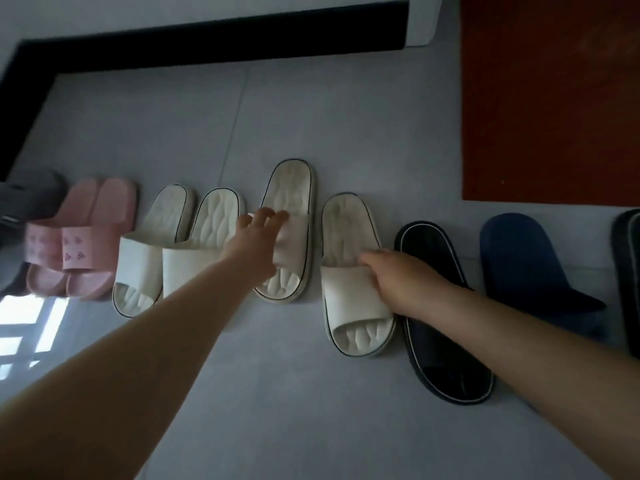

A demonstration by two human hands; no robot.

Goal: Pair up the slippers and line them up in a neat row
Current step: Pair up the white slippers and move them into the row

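Observation:
Slippers lie in a row on the grey floor. From the left: a pink pair, then a white pair side by side. My left hand grips the strap of a third white slipper, which sits farther back than its neighbours. My right hand holds the strap of a fourth white slipper just to its right. A black slipper with white trim lies partly under my right forearm, and a dark blue slipper is beyond it.
A dark grey slipper shows at the far left edge and another dark one at the far right. A black baseboard runs along the wall behind. A red-brown panel stands at the back right. Open floor lies in front.

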